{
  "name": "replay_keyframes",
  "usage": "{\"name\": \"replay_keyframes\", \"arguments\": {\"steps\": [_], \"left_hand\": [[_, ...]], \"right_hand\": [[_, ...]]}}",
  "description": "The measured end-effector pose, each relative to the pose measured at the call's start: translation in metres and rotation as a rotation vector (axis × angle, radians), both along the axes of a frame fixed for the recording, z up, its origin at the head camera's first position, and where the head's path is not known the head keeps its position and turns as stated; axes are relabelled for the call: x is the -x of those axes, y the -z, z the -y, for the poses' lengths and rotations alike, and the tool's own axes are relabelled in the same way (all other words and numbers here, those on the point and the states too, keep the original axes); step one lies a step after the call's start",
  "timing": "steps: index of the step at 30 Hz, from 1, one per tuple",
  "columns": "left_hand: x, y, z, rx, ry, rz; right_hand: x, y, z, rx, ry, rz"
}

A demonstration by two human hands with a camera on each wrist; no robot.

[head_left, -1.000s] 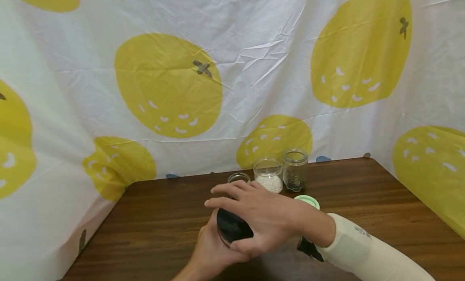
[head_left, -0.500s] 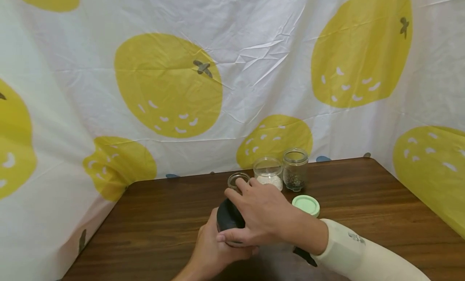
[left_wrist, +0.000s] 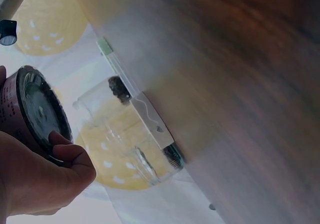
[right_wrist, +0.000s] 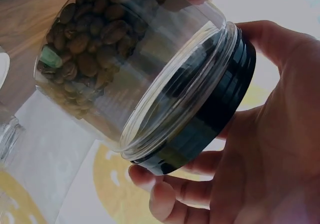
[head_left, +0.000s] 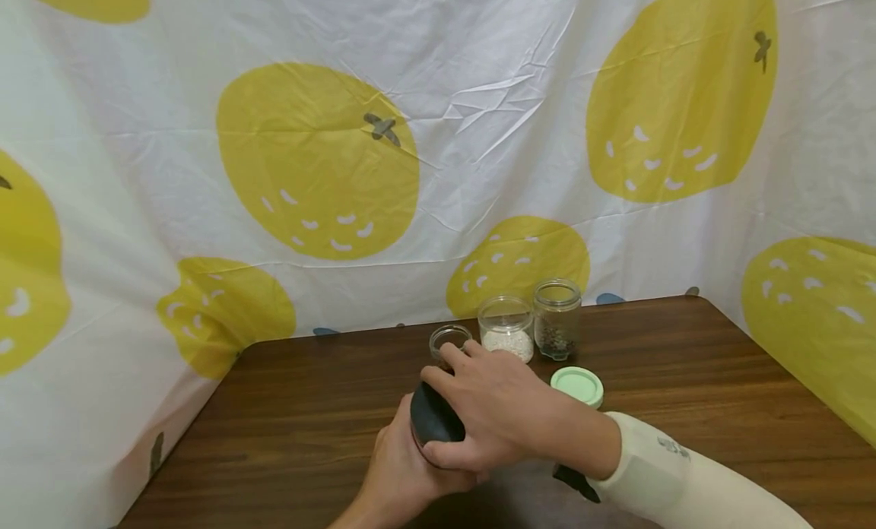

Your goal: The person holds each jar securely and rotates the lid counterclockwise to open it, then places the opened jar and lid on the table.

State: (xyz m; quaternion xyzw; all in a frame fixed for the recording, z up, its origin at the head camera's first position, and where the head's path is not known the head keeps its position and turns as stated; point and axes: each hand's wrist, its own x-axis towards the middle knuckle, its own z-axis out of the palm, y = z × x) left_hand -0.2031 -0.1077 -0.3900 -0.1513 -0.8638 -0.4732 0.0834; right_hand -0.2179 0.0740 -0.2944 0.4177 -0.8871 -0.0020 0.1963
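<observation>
Held up over the table is a clear jar [right_wrist: 145,79] of brown coffee beans [right_wrist: 107,34], with a black screw lid [head_left: 434,416] on its mouth. My left hand [head_left: 404,468] grips the jar's body from the left and below; in the left wrist view its fingers curl at the edge of the jar's round dark bottom [left_wrist: 42,106]. From above, my right hand [head_left: 503,407] holds the black lid, thumb at the near side and fingers around the far side. The right wrist view shows the lid's rim and the jar's threads, with the fingertips against the rim.
Behind the hands stand a small clear jar [head_left: 448,334], a wide jar of white grains [head_left: 506,348] and a taller jar with dark bits [head_left: 557,327]. A pale green lid [head_left: 577,386] lies on the brown table [head_left: 308,407]. A fruit-patterned curtain [head_left: 438,156] hangs behind.
My right hand has turned on the black lid, its fingers drawing in from spread to curled. Its forearm has lowered, uncovering the pale green lid. My left hand stays on the jar.
</observation>
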Motion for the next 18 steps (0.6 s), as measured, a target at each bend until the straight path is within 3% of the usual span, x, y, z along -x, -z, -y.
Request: {"name": "replay_keyframes", "arguments": {"steps": [18], "left_hand": [[-0.001,0.002,-0.002,-0.005,0.002,-0.049]], "right_hand": [[0.002,-0.008,-0.011,-0.065,-0.195,0.083]]}}
